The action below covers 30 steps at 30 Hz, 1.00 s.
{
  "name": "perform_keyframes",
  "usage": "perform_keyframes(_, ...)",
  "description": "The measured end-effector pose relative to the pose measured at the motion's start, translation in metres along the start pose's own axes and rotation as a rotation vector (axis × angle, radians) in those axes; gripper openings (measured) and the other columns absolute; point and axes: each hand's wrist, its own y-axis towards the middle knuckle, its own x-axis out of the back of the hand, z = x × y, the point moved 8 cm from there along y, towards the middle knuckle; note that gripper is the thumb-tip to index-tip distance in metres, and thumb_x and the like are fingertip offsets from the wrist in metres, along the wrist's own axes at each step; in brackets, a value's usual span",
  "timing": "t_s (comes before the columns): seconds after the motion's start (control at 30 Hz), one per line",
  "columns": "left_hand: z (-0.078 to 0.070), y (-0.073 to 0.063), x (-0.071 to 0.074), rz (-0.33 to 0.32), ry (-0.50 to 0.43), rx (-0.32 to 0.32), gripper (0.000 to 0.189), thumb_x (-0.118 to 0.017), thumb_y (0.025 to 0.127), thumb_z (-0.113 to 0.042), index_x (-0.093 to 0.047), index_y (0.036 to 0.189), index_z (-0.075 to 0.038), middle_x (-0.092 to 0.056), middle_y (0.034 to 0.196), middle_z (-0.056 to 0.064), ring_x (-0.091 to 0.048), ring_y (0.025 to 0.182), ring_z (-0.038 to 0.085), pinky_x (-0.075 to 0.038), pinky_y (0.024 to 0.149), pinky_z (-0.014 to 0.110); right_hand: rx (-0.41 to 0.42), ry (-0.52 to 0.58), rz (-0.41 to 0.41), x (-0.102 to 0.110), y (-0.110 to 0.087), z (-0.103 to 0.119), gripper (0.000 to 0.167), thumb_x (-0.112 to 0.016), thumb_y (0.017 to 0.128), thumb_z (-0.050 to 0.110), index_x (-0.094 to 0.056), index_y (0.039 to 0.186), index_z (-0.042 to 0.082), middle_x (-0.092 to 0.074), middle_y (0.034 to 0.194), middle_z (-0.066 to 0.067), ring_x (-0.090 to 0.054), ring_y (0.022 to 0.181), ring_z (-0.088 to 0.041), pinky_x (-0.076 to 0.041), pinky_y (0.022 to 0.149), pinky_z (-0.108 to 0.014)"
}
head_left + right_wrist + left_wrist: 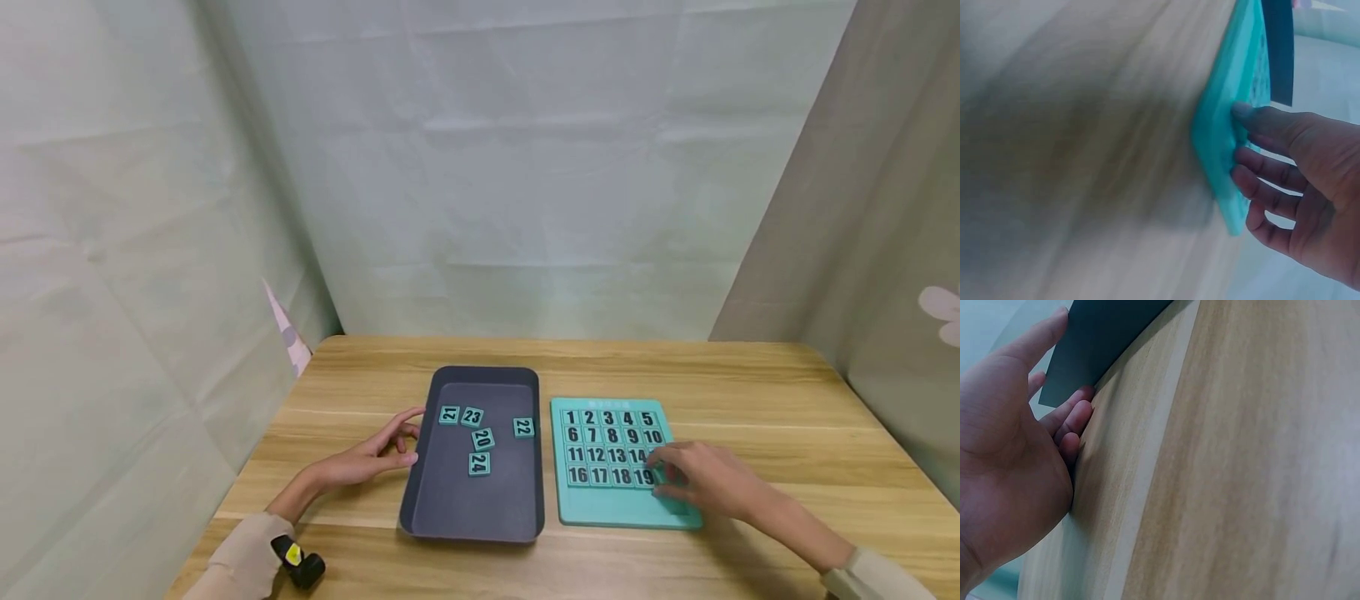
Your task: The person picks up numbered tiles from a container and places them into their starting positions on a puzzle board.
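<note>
A teal number board (622,510) lies on the table, with rows of number tiles running from 1 to 19. My right hand (708,479) is over its right side, bent fingers touching the board beside tile 19 (643,477). In the right wrist view, the thumb (1266,122) and fingertips rest at the board (1210,125), and no tile shows between them. The hand hides the spot right of tile 14. Left of the board is a dark grey tray (472,517). My left hand (363,457) touches its left wall with thumb and fingers, the rest loosely bent.
Inside the tray lie several loose tiles: 21 (448,415), 23 (472,417), 20 (483,439), 24 (479,464) and 22 (523,427). The wooden table (360,367) ends at a pale cloth backdrop (517,183).
</note>
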Motion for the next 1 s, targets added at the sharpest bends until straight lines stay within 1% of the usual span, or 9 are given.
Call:
perform_keyframes(0.1,0.0,0.0,-0.001,0.004,-0.001,-0.001,0.072,-0.057,0.106,-0.03,-0.013,0.163,-0.035,-0.041,0.142,0.011,-0.043,0.115,0.023,-0.034,0.095,0.028,0.013,-0.011,0.022,0.003,0.009,0.006,0.021,-0.083,0.084,0.029,-0.074,0.1,0.02,-0.057,0.076,0.019,-0.042,0.064,0.008,-0.037,0.054,-0.018)
perform_keyframes(0.17,0.0,-0.001,-0.001,0.008,-0.003,-0.005,0.073,-0.057,0.106,-0.03,-0.012,0.163,-0.033,-0.042,0.142,0.012,-0.043,0.115,0.023,-0.033,0.095,0.029,0.044,-0.02,0.007,0.009,0.019,0.017,0.018,-0.083,0.085,0.027,-0.075,0.099,0.02,-0.063,0.078,0.015,-0.042,0.061,0.009,-0.037,0.052,-0.018)
perform_keyframes(0.33,-0.001,-0.002,-0.001,0.006,-0.003,-0.008,0.073,-0.057,0.106,-0.03,-0.013,0.164,-0.03,-0.041,0.142,0.014,-0.043,0.115,0.024,-0.034,0.096,0.032,0.136,-0.028,-0.031,0.027,0.053,0.055,0.013,-0.08,0.089,0.022,-0.075,0.101,0.018,-0.073,0.088,0.005,-0.049,0.06,0.008,-0.04,0.051,-0.016)
perform_keyframes(0.43,-0.001,-0.001,0.0,0.002,-0.004,0.003,0.072,-0.057,0.106,-0.03,-0.013,0.163,-0.031,-0.041,0.143,0.013,-0.042,0.116,0.024,-0.033,0.097,0.035,0.181,-0.023,-0.037,0.028,0.078,0.078,0.012,-0.078,0.091,0.023,-0.076,0.102,0.018,-0.071,0.085,0.007,-0.051,0.061,0.007,-0.042,0.053,-0.015)
perform_keyframes(0.53,-0.001,-0.001,0.0,0.0,-0.012,0.017,0.073,-0.057,0.106,-0.03,-0.013,0.163,-0.032,-0.04,0.143,0.012,-0.042,0.116,0.023,-0.033,0.097,0.035,0.221,-0.007,-0.033,0.02,0.104,0.1,0.012,-0.076,0.093,0.024,-0.077,0.103,0.017,-0.069,0.082,0.009,-0.049,0.059,0.007,-0.041,0.052,-0.015)
perform_keyframes(0.63,-0.002,-0.001,-0.002,0.01,-0.02,0.004,0.072,-0.057,0.106,-0.03,-0.013,0.163,-0.03,-0.04,0.143,0.014,-0.042,0.116,0.024,-0.034,0.095,0.032,0.243,-0.014,-0.011,0.006,0.129,0.118,0.012,-0.075,0.094,0.026,-0.077,0.103,0.018,-0.066,0.078,0.01,-0.046,0.058,0.006,-0.038,0.051,-0.015)
perform_keyframes(0.7,-0.003,-0.001,-0.004,0.018,-0.027,-0.011,0.072,-0.056,0.106,-0.029,-0.013,0.164,-0.028,-0.039,0.143,0.015,-0.041,0.116,0.026,-0.035,0.094,0.03,0.249,-0.036,-0.005,-0.004,0.144,0.127,0.011,-0.075,0.094,0.029,-0.077,0.098,0.018,-0.066,0.074,0.01,-0.047,0.057,0.004,-0.038,0.049,-0.016)
perform_keyframes(0.87,-0.006,0.001,-0.008,0.023,-0.048,-0.019,0.072,-0.056,0.106,-0.028,-0.012,0.164,-0.027,-0.039,0.142,0.016,-0.041,0.115,0.025,-0.034,0.093,0.027,0.219,-0.104,0.013,-0.026,0.171,0.137,0.016,-0.075,0.094,0.032,-0.079,0.087,0.018,-0.07,0.07,0.008,-0.051,0.053,0.002,-0.039,0.048,-0.016)
perform_keyframes(1.0,-0.007,0.002,-0.009,0.024,-0.051,-0.011,0.073,-0.057,0.106,-0.028,-0.013,0.164,-0.029,-0.039,0.143,0.014,-0.042,0.115,0.023,-0.034,0.094,0.028,0.166,-0.147,0.037,-0.038,0.181,0.136,0.026,-0.076,0.092,0.039,-0.079,0.08,0.017,-0.066,0.063,0.007,-0.041,0.047,0.001,-0.031,0.042,-0.017)
